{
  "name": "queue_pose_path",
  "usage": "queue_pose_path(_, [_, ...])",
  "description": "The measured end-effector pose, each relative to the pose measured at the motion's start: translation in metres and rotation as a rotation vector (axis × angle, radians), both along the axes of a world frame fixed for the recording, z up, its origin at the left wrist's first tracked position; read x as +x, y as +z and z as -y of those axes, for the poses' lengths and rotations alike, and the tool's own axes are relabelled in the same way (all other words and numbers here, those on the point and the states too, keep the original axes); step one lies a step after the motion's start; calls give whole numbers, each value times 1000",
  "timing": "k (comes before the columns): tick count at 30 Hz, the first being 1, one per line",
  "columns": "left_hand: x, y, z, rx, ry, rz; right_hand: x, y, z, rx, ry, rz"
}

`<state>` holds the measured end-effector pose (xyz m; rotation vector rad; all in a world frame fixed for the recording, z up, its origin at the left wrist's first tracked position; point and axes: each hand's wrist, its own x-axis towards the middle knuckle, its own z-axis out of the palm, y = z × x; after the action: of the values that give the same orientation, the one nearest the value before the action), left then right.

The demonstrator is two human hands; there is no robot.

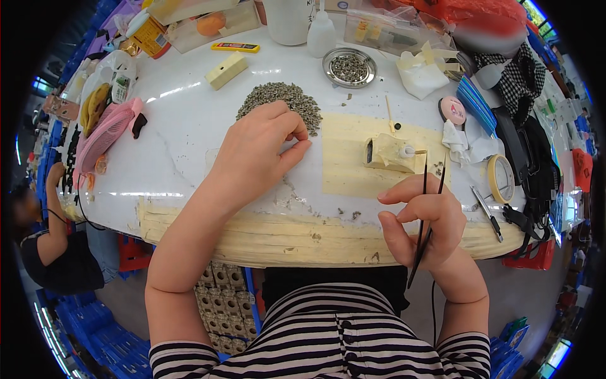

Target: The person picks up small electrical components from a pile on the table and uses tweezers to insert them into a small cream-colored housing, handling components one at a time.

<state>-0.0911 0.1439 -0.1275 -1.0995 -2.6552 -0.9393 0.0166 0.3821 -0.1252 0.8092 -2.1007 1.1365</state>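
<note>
My left hand (260,146) is closed at the near side of a pile of small grey-brown parts (281,95). Its thumb and forefinger come together at the pile's right edge, and whatever lies between them is too small to make out. In my right hand (432,224) I hold black tweezers (424,205), their two tips apart and pointing away from me. Just beyond the tips sits a tape-wrapped block (385,155) with a small white nozzle-like piece and a thin stick on it. It rests on a patch of cream tape (341,167) on the white table.
Farther back are a round metal dish (328,63) of similar parts, a cream block (226,71), a yellow box cutter (235,47) and a white squeeze bottle (322,35). To the right lie a tape roll (492,179) and a pen-like knife (486,213). Another person (60,256) sits at left.
</note>
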Motion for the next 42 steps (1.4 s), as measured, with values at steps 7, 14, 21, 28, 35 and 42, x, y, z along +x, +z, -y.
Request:
queue_pose_path(7, [4, 11, -1, 44, 9, 103, 0, 0, -1, -1, 2, 9])
queue_pose_path(14, [9, 10, -3, 298, 16, 447, 0, 1, 0, -3, 4, 18])
queue_pose_path(21, [31, 20, -19, 755, -193, 1267, -2, -5, 4, 21, -59, -81])
queue_pose_path(28, [39, -1, -26, 822, -233, 1453, -5, -6, 12, 75, -136, -202])
queue_pose_path(35, [41, 4, -28, 723, -162, 1424, -2, -1, 9, 127, -68, -74])
queue_pose_path(42, [43, 7, -25, 707, -214, 1331, -4, -4, 11, -16, -73, -40])
